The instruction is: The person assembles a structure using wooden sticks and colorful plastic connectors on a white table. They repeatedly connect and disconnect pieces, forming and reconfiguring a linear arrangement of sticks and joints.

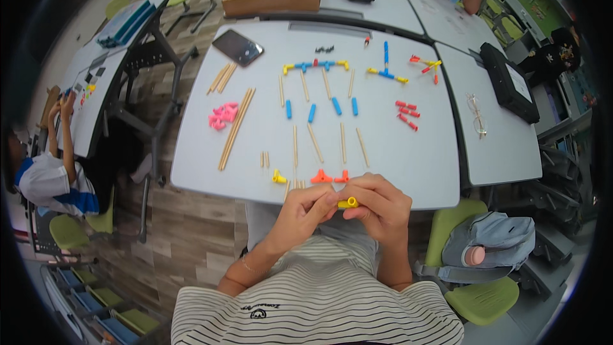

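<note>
Close to the table's front edge, a small yellow plastic tube connector (348, 202) with a round open end is between my two hands. My right hand (382, 207) pinches it between thumb and fingers. My left hand (305, 214) is closed, its fingertips meeting the connector's left end; whatever else it may grip is hidden. Just beyond lie another yellow connector (278, 177), an orange-red connector (321, 177) and a smaller orange-red one (342, 177). Wooden sticks (343, 143) and blue tubes (311, 113) lie in rows further off, below a joined blue, red and yellow bar (316, 65).
On the white table (428, 160) are pink connectors (223, 115), long sticks (236, 129), a phone (238, 47), red tubes (407, 115) and joined pieces (387, 73). Glasses (476, 115) and a black case (509, 83) lie right. A backpack (491, 239) rests on a chair. Other people sit nearby.
</note>
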`<state>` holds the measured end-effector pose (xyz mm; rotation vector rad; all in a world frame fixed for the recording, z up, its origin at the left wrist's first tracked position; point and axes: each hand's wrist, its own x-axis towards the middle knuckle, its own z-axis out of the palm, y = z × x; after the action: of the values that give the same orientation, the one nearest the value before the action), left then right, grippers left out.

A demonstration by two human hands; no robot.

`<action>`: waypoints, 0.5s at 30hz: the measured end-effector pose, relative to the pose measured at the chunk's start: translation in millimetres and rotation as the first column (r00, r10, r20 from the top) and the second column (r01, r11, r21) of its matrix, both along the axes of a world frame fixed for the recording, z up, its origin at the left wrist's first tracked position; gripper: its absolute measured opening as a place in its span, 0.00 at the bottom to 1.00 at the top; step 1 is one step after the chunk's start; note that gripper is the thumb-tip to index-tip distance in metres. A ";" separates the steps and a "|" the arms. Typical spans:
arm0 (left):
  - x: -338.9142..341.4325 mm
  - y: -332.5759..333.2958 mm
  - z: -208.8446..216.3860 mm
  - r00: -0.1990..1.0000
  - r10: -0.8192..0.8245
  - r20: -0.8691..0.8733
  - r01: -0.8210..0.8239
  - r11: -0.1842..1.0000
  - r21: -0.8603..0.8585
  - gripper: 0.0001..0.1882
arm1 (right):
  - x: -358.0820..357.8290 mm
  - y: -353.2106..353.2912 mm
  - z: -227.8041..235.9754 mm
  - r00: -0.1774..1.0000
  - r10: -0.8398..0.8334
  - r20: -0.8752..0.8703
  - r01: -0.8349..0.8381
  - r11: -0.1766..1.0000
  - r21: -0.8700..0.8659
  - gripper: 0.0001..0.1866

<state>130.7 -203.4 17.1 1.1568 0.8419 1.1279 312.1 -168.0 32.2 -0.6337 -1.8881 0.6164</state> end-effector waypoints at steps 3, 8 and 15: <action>-1.0 -1.7 -3.8 0.998 -0.047 0.044 0.050 0.996 -0.074 0.21 | -3.8 -4.0 -0.2 0.999 -0.048 0.024 0.047 0.997 0.066 0.16; -2.6 -9.5 -13.3 0.892 -0.106 0.439 0.255 0.920 -0.297 0.22 | -5.0 -1.5 7.7 0.996 -0.045 0.075 0.030 0.981 0.191 0.11; -45.6 -21.7 -39.4 0.961 0.250 0.121 -0.199 0.924 -0.327 0.21 | 57.6 13.6 -12.4 0.946 -0.054 -0.319 0.045 0.998 -0.035 0.16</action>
<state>85.1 -225.1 -22.4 0.7087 1.0041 1.2061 369.6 -154.4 19.8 -0.5599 -1.5579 0.6704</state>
